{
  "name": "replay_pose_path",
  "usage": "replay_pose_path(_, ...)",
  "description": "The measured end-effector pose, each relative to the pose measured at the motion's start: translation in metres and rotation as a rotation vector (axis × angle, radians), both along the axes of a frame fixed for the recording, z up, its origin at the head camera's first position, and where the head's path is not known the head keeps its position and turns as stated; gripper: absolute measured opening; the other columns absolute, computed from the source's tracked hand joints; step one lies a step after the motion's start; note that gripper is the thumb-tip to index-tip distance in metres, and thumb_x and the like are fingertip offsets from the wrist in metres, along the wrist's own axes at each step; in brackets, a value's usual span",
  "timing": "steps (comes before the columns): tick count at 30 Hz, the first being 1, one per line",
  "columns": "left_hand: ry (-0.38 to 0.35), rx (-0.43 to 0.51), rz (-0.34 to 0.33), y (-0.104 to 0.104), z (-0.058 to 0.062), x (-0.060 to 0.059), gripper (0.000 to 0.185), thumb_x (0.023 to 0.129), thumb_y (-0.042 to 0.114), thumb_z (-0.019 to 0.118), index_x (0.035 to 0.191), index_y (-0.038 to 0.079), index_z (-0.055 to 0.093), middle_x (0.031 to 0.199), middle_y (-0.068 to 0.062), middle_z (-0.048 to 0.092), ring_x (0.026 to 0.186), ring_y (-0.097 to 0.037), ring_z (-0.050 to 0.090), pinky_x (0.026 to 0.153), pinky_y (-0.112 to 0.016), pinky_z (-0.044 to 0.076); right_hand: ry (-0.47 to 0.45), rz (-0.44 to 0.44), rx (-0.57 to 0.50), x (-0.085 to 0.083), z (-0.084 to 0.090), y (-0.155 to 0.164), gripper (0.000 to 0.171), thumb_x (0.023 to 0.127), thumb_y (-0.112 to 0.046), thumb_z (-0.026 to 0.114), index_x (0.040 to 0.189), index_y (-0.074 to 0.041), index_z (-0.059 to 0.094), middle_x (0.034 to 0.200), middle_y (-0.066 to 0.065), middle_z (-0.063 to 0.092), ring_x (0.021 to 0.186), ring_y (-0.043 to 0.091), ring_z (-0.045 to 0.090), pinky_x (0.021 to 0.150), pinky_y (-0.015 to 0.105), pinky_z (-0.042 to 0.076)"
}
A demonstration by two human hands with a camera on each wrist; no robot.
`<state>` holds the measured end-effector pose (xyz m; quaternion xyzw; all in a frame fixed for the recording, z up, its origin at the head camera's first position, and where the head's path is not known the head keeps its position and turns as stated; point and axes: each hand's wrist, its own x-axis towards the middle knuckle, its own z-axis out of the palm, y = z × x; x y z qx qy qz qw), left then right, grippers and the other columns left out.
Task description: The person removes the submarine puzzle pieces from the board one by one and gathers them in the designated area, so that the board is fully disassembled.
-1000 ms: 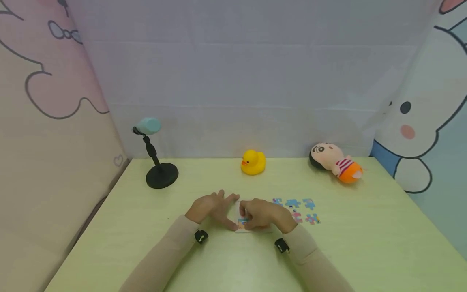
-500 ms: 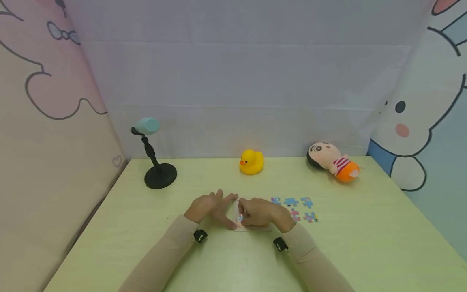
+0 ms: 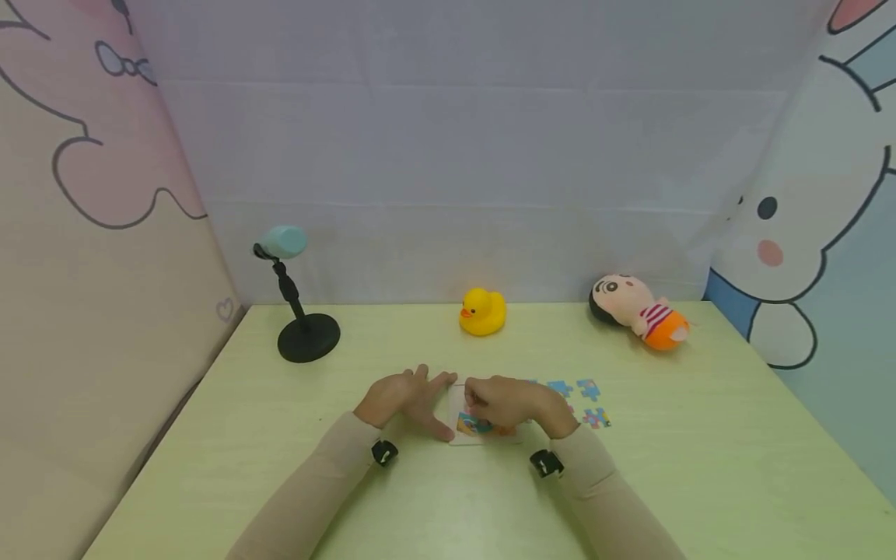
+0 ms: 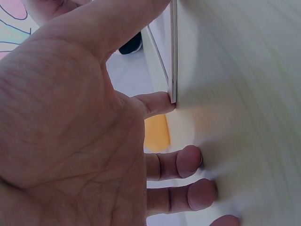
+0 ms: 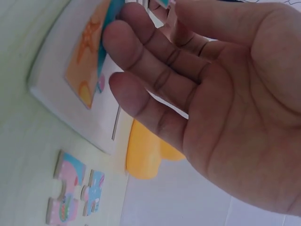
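Compare with the frame half a second ago: note a slight shift of the right hand (image 3: 507,400) toward the right and away from the near edge of the puzzle tray (image 5: 51,87), exposing more of the picture strip (image 5: 89,52) along that edge. Note no clear shift of the left hand (image 3: 413,397).

Locate the puzzle tray on the table (image 3: 420,505), directly between both hands, with the yellow duck (image 3: 483,311) well beyond.

Left hand: thumb and fingers spread apart, in contact with the tray's left side, apparently bracing rather than gripping. Right hand: poised over the tray, thumb against a small teal puzzle piece (image 5: 163,2), apparently in a pinch; opposing fingertip out of view.

Progress: judge as early to middle stage. Done: picture strip with sand and starfish, lying flat in the recess along the near edge. Uncertain: pink-and-purple patch beside the strip, mostly behind fingertips; cannot tell whether seated. Left: fitting of the teal puzzle piece, then of the loose pieces (image 3: 589,389) on the table to the right of the tray, some partly behind the right hand; full count not possible.

Markings: no brand, label or writing legible on tray, pieces or duck.
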<state>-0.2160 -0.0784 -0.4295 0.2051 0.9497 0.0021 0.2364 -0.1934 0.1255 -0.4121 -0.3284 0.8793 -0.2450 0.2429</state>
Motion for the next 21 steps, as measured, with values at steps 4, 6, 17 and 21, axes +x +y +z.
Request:
replay_pose_path(4,-0.006,-0.006,-0.001,0.001,-0.001,-0.001,0.099,0.075,0.071,0.073,0.155,0.035,0.028,0.136,-0.015,0.044,0.112,-0.029,0.051,0.084,-0.051,0.051,-0.005,-0.021,0.012,0.0,0.004,0.002,0.01,0.105,-0.008,0.05,0.095,-0.009,0.051,0.077,0.002,0.057,0.059,0.012,0.045,0.058,0.025,0.038)
replay_pose_path(6,-0.007,-0.005,-0.002,0.001,-0.002,-0.001,0.099,0.075,0.071,0.073,0.156,0.035,0.028,0.135,-0.015,0.045,0.111,-0.029,0.051,0.084,-0.05,0.051,-0.013,-0.028,0.004,-0.001,0.004,0.004,0.01,0.105,-0.008,0.049,0.095,-0.008,0.051,0.08,0.003,0.06,0.062,0.013,0.049,0.06,0.026,0.039)
replay_pose_path(17,-0.004,0.009,0.009,0.0,0.0,0.0,0.1,0.074,0.072,0.073,0.156,0.035,0.03,0.133,-0.014,0.046,0.115,-0.032,0.052,0.085,-0.051,0.051,0.038,-0.024,-0.023,-0.007,0.003,0.013,0.011,0.103,-0.006,0.05,0.093,-0.009,0.053,0.072,-0.003,0.051,0.06,0.01,0.044,0.06,0.024,0.039)
replay_pose_path(21,-0.008,0.013,0.009,0.0,-0.001,0.001,0.099,0.075,0.071,0.074,0.156,0.034,0.03,0.133,-0.014,0.046,0.115,-0.032,0.052,0.086,-0.052,0.051,0.076,-0.022,-0.062,-0.009,0.0,0.013,0.009,0.1,-0.003,0.056,0.091,-0.007,0.056,0.073,-0.004,0.053,0.059,0.007,0.045,0.059,0.022,0.041)
